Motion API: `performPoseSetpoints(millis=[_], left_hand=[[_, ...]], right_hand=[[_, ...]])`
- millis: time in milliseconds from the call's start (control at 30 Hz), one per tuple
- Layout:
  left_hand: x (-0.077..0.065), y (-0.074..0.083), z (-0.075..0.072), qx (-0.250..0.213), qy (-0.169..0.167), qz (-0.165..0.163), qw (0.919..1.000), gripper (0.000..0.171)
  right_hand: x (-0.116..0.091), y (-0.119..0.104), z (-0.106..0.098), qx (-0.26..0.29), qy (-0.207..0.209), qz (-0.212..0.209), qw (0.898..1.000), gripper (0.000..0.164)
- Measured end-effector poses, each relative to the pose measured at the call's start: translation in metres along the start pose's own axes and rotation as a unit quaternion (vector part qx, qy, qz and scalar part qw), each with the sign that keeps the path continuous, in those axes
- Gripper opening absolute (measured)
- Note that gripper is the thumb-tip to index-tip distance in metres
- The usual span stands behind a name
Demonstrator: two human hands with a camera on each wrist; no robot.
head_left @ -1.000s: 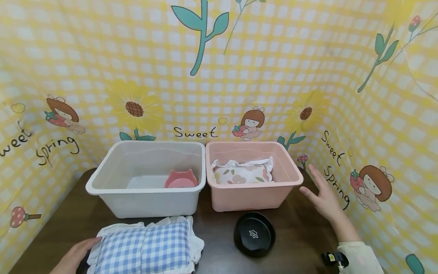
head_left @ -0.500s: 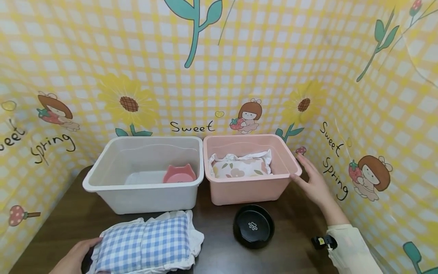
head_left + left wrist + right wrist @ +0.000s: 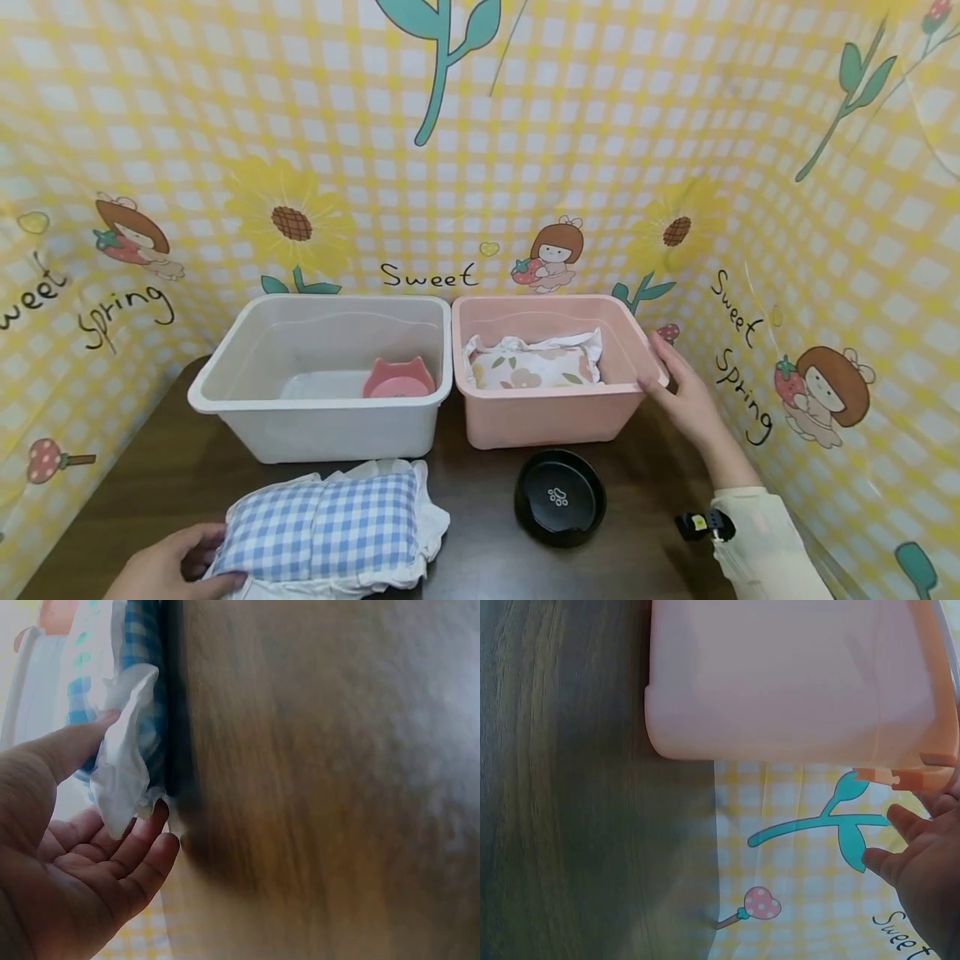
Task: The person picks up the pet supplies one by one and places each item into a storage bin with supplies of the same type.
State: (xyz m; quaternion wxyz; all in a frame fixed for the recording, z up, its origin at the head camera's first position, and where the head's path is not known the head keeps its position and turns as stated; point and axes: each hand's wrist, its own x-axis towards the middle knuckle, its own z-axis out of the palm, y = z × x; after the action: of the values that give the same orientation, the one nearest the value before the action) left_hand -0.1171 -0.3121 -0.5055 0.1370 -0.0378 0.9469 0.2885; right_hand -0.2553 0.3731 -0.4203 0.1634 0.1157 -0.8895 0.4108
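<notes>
A big white tub is past the left hand. The right hand holds the rim of a pink tub with thumb and fingers. A blue checked pillow lies between the left hand's thumb and fingers; I can't tell if they squeeze it. A black bowl is left of the right hand.

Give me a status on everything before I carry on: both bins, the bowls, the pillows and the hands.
White bin: upright, unlidded.
Pink bowl: inside the white bin, partly hidden by its rim.
Pink bin: upright, unlidded.
Floral pillow: lying in the pink bin.
Black bowl: upright, nothing inside.
Blue checked pillow: lying flat.
Left hand: at the checked pillow's end, grip unclear.
Right hand: touching the pink bin's rim.
</notes>
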Motion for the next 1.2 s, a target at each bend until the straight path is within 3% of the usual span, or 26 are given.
performPoseSetpoints(millis=[333, 667, 900, 1200], left_hand=[[-0.003, 0.001, 0.001, -0.016, 0.042, 0.006, 0.999, 0.058], [-0.011, 0.008, -0.004, -0.05, 0.067, -0.008, 0.9965, 0.046], [-0.02, 0.014, -0.007, -0.068, 0.115, 0.017, 0.9908, 0.031], [-0.03, 0.022, -0.016, -0.086, 0.129, 0.017, 0.9878, 0.03]], right_hand=[[0.001, 0.001, 0.004, 0.064, -0.004, 0.02, 0.998, 0.071], [0.003, 0.002, 0.004, 0.04, -0.002, 0.021, 0.999, 0.067], [-0.001, 0.003, 0.003, 0.041, -0.008, 0.026, 0.999, 0.067], [0.001, -0.002, 0.004, 0.048, -0.013, 0.028, 0.998, 0.068]])
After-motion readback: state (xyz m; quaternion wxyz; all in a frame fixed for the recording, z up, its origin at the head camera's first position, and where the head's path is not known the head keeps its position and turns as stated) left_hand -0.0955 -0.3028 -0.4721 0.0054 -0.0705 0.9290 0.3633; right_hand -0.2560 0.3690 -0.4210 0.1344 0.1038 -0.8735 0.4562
